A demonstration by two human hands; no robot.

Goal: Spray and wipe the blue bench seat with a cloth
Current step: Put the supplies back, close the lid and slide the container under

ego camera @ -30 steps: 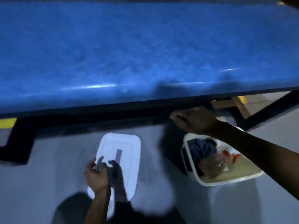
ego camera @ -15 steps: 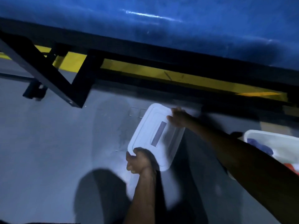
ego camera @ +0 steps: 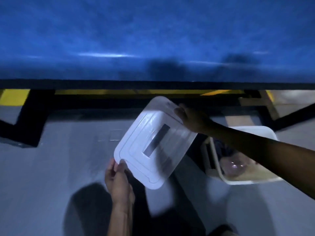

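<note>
The blue bench seat (ego camera: 153, 36) fills the upper half of the view, with its black frame edge below. A white plastic lid (ego camera: 150, 147) with a dark rectangular label is held off the grey floor, tilted. My left hand (ego camera: 117, 178) grips its near corner and my right hand (ego camera: 190, 118) grips its far corner. To the right on the floor stands an open white bin (ego camera: 254, 182); inside it are a dark blue cloth (ego camera: 223, 149) and a clear spray bottle (ego camera: 235, 167), both partly hidden by my right arm.
Black bench legs (ego camera: 29, 125) angle down to the floor at left and right. A yellow floor stripe (ego camera: 13, 97) runs under the bench. The grey floor (ego camera: 51, 176) spreads in front of me, with my shadow on it.
The lid lay on the floor a second ago; both hands have taken its corners and lifted it to the right, toward the bin. The view has swung back up to the bench.
</note>
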